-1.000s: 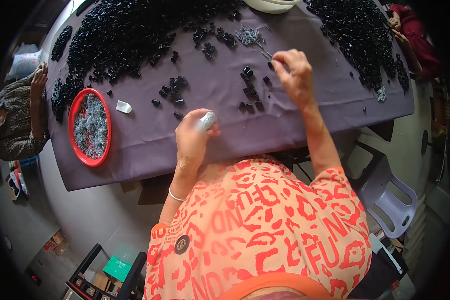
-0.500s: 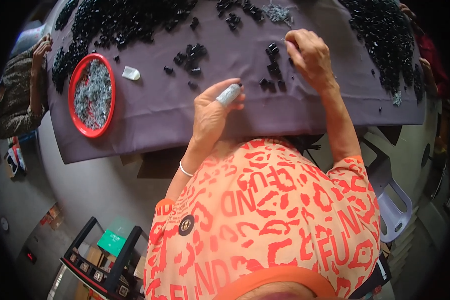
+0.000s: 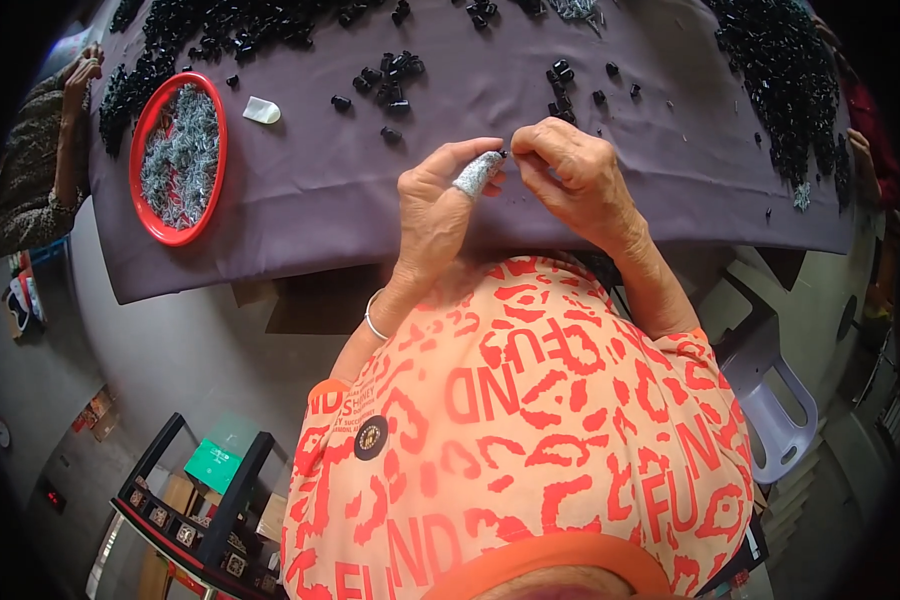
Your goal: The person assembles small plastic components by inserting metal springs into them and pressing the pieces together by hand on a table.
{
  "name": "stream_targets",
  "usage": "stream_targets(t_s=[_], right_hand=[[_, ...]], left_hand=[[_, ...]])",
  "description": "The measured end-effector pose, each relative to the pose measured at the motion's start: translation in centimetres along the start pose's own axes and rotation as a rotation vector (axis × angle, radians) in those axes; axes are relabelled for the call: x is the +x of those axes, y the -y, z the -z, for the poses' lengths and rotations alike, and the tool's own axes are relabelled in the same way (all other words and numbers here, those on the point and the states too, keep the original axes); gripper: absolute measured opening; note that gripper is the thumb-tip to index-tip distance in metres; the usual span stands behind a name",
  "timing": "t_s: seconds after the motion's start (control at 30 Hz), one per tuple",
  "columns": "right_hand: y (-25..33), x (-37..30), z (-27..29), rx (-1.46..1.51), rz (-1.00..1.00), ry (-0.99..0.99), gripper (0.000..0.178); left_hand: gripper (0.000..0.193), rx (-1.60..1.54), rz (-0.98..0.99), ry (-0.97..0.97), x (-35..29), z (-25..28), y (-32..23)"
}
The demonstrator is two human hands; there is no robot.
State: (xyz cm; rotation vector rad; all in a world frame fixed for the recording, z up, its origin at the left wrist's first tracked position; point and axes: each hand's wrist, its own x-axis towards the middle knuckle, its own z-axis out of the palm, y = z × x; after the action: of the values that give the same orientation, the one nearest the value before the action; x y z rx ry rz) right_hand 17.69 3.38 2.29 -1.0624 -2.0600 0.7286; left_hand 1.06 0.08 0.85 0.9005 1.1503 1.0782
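My left hand [image 3: 432, 205] is closed in a pinch, holding a small black plastic part [image 3: 503, 154] at the fingertips. A grey-white finger cover [image 3: 478, 174] wraps one of its digits. Right beside it, my right hand [image 3: 575, 178] has thumb and forefinger pressed together at the black part; whatever lies between them is too small to make out. Just beyond the right hand lie several loose black parts [image 3: 560, 92]. Another loose cluster of black parts [image 3: 395, 82] sits past the left hand. At the top edge is a little pile of thin grey pins [image 3: 578, 10].
On the purple-grey tablecloth [image 3: 310, 215] stands a red basin [image 3: 223, 150] of thin grey pieces. A white finger cover [image 3: 261, 110] lies near it. Large black-part heaps fill the far left [image 3: 220, 25] and right [image 3: 780, 80]. A person [image 3: 45, 160] sits left; another's hand [image 3: 860, 145] shows right.
My right hand has come from beside the far grey pile, nearer and to the left, meeting my left hand. My left hand keeps the black part. The whole view has shifted slightly.
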Motion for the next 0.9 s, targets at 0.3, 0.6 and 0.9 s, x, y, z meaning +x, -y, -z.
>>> stream_targets(t_s=[0.3, 0.6, 0.9], right_hand=[[-0.2, -0.6, -0.8, -0.004, -0.023, 0.071, 0.011], [-0.5, -0.8, -1.7, 0.247, -0.204, -0.066, 0.006], [-0.4, -1.0, -2.5, 0.213, -0.233, -0.124, 0.006]], left_hand=[[0.018, 0.277, -0.145, -0.014, -0.5, 0.2, 1.2], [0.017, -0.116, 0.079, -0.017, -0.1, 0.2, 0.9], [0.017, -0.178, 0.085, -0.003, 0.2, 0.2, 1.1]])
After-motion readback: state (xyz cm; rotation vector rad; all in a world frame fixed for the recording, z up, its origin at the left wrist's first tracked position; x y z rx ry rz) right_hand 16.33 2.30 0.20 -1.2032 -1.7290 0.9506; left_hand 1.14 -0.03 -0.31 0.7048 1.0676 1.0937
